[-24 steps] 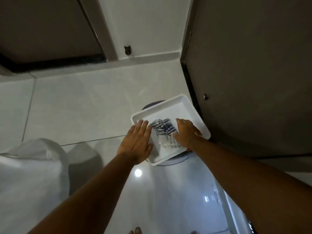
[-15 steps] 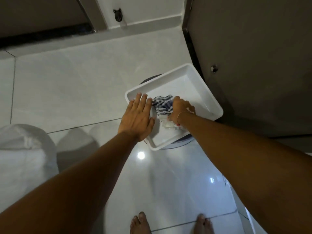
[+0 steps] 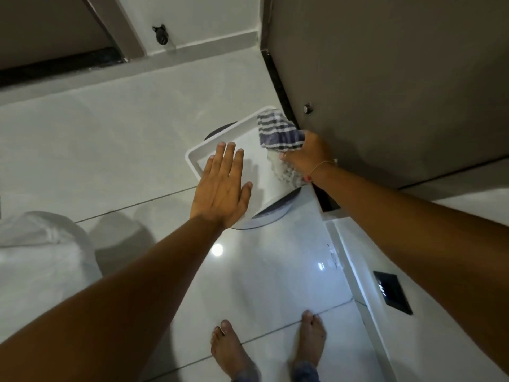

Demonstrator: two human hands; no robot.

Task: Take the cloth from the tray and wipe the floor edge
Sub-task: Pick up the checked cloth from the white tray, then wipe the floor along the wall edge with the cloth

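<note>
While right hand [image 3: 305, 153] grips cloth [image 3: 278, 132]: tray [image 3: 198, 161], glossy floor tiles [image 3: 110, 150].

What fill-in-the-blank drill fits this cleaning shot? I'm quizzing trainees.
1. The striped cloth is gripped by the ____ hand.
2. The left hand lies flat with fingers ____.
3. The white tray rests on a ____ stool.
4. The person's feet are ____.

Missing: right; open; round; bare
</note>
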